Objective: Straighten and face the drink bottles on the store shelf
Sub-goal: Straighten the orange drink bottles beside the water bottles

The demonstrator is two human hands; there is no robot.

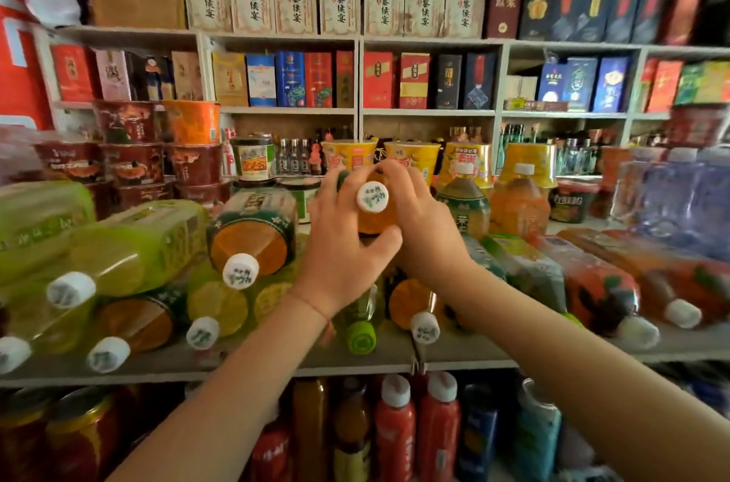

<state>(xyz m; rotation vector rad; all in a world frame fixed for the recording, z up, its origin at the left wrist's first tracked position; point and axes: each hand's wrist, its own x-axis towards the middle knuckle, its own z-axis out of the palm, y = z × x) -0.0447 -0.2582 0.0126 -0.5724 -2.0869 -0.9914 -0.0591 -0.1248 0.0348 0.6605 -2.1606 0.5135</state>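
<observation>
Both my hands hold one orange tea bottle (373, 218) at the middle of the shelf; its white printed cap points at me. My left hand (341, 244) wraps its left side with the thumb under it. My right hand (420, 216) curls over its right side. The bottle sits on top of a stack of bottles lying on their sides. Another orange bottle (253, 240) with a green label lies just left of my hands. Yellow-green bottles (130, 244) are piled further left. Red-orange labelled bottles (600, 284) lie at the right.
The grey shelf edge (474, 357) runs across in front of the caps. Behind the bottles stand instant noodle cups (347, 157) and red bowls (134, 161). Two upright bottles (517, 201) stand at the right rear. More bottles (395, 426) fill the shelf below.
</observation>
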